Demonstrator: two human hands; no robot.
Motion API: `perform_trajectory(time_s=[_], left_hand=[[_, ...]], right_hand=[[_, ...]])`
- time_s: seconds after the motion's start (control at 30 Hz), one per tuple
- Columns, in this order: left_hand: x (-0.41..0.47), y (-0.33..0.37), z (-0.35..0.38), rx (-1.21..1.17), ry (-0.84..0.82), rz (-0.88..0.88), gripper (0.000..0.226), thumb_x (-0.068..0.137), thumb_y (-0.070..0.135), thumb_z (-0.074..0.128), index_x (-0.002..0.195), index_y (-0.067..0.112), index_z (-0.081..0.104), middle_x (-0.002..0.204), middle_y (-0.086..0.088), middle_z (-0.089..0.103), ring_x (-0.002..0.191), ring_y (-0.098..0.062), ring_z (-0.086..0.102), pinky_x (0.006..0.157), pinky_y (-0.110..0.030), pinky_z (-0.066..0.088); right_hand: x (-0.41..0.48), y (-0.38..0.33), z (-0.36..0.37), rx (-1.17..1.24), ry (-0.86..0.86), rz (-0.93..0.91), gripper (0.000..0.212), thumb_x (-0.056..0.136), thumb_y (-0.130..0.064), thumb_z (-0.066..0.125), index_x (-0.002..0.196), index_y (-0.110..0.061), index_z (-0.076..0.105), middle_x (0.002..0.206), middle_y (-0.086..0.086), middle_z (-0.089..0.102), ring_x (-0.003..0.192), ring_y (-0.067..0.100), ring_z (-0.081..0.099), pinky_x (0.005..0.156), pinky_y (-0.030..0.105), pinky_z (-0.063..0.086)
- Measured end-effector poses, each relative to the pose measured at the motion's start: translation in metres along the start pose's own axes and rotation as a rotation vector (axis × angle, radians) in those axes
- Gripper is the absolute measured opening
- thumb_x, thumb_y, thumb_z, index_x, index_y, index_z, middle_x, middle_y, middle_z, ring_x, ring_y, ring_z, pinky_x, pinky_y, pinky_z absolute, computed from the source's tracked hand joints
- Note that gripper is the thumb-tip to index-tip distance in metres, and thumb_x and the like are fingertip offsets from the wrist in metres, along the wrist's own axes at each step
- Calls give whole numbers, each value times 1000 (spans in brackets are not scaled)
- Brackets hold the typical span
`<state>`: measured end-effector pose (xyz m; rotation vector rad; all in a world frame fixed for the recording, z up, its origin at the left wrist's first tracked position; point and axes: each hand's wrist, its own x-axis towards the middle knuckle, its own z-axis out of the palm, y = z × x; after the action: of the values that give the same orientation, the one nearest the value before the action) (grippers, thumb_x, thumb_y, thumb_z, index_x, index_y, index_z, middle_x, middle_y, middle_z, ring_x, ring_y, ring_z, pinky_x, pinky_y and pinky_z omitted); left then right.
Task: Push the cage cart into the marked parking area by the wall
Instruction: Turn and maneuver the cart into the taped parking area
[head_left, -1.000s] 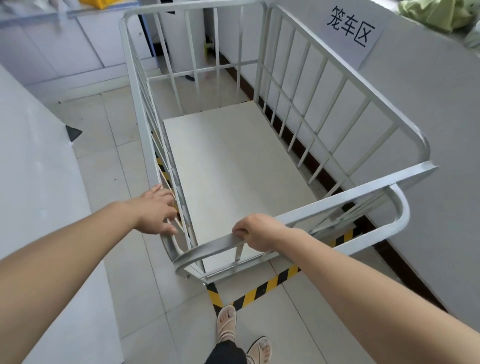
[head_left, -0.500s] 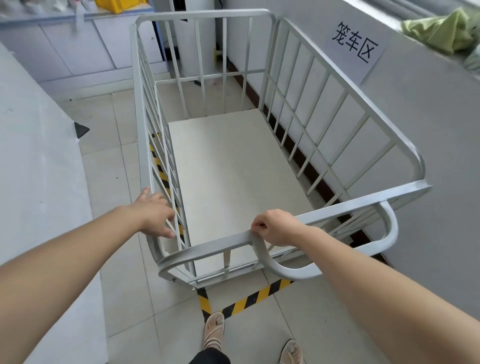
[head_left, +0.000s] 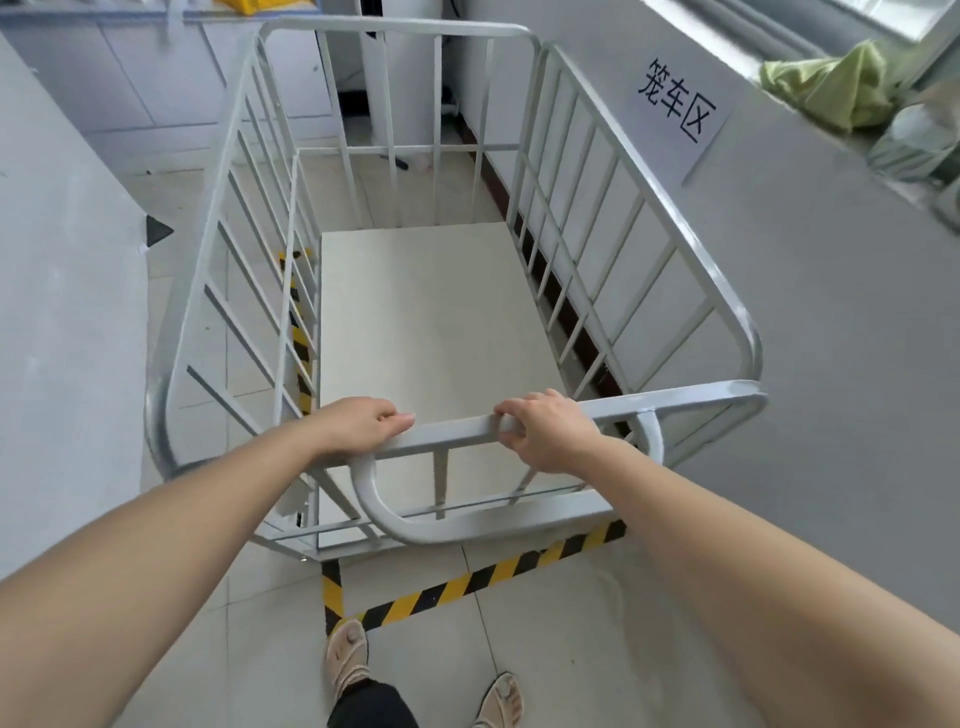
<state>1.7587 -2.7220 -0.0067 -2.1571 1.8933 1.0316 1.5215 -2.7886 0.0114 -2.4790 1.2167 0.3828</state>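
Observation:
A white metal cage cart (head_left: 644, 171) with barred sides and a pale flat deck stands in front of me, close along the grey wall on its right. Both hands are on its near top rail (head_left: 452, 434). My left hand (head_left: 358, 423) rests on the rail's left part with fingers over it. My right hand (head_left: 545, 431) grips the rail further right. Yellow-black floor tape (head_left: 467, 579) marks a corner below the cart's near end, and another strip runs under its left side. A paper sign (head_left: 678, 101) with black characters hangs on the wall.
A grey wall (head_left: 810, 332) runs along the right, with a ledge holding green cloth (head_left: 831, 88). A pale grey panel (head_left: 62, 291) lines the left. White cabinets (head_left: 156, 78) stand at the far end. My feet in sandals (head_left: 348, 654) are on the tiled floor behind the tape.
My left hand has moved from the cart's left side bars onto the near top rail. The cart's near end has shifted, and now sits over the taped corner.

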Motion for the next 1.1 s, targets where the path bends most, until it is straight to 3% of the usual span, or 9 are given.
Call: perform_trajectory(time_s=[0.17, 0.37, 0.43, 0.53, 0.7, 0.87, 1.1], left_hand=[[13, 47, 9, 10, -53, -4, 52, 98, 53, 32, 91, 9, 60, 97, -10, 63, 88, -24, 55, 72, -32, 38], [38, 78, 1, 32, -125, -46, 65, 96, 60, 28, 111, 10, 66, 116, -10, 66, 107, -25, 59, 92, -33, 44], [49, 87, -1, 13, -163, -46, 67, 95, 61, 29, 112, 8, 66, 114, -13, 66, 106, -26, 60, 88, -31, 44], [62, 106, -4, 34, -186, -31, 67, 95, 60, 30, 103, 4, 66, 97, -11, 64, 88, -24, 58, 75, -30, 40], [79, 131, -6, -34, -190, -6, 66, 96, 58, 30, 114, 5, 66, 115, -8, 66, 104, -24, 61, 92, -31, 43], [91, 152, 5, -62, -198, 0, 65, 96, 58, 31, 105, 4, 67, 97, -6, 61, 87, -21, 55, 78, -28, 39], [109, 196, 22, -108, -168, -50, 63, 96, 59, 31, 96, 7, 67, 103, -13, 67, 87, -22, 56, 76, -30, 39]], right_hand=[[-7, 31, -6, 13, 19, 19, 40, 99, -31, 39, 137, -24, 48, 131, 5, 56, 121, 27, 47, 101, 40, 39], [-11, 69, -19, -1, -30, 154, 37, 101, -32, 32, 128, -24, 55, 124, 6, 59, 118, 28, 46, 96, 41, 38], [-12, 80, -25, 9, -47, 175, 35, 101, -30, 33, 125, -24, 58, 120, 4, 61, 116, 27, 48, 92, 39, 39], [-10, 92, -33, 33, -67, 223, 34, 100, -29, 34, 117, -22, 63, 111, 4, 64, 106, 26, 52, 79, 35, 41], [-8, 117, -42, 36, -98, 300, 36, 97, -33, 35, 109, -20, 66, 105, 4, 66, 98, 25, 58, 81, 37, 49], [-10, 145, -45, 76, -123, 285, 37, 100, -39, 35, 101, -17, 64, 98, 4, 64, 94, 25, 58, 82, 37, 49], [-9, 200, -51, 121, -203, 217, 43, 100, -44, 34, 106, -15, 65, 99, 3, 61, 97, 25, 59, 87, 38, 48]])
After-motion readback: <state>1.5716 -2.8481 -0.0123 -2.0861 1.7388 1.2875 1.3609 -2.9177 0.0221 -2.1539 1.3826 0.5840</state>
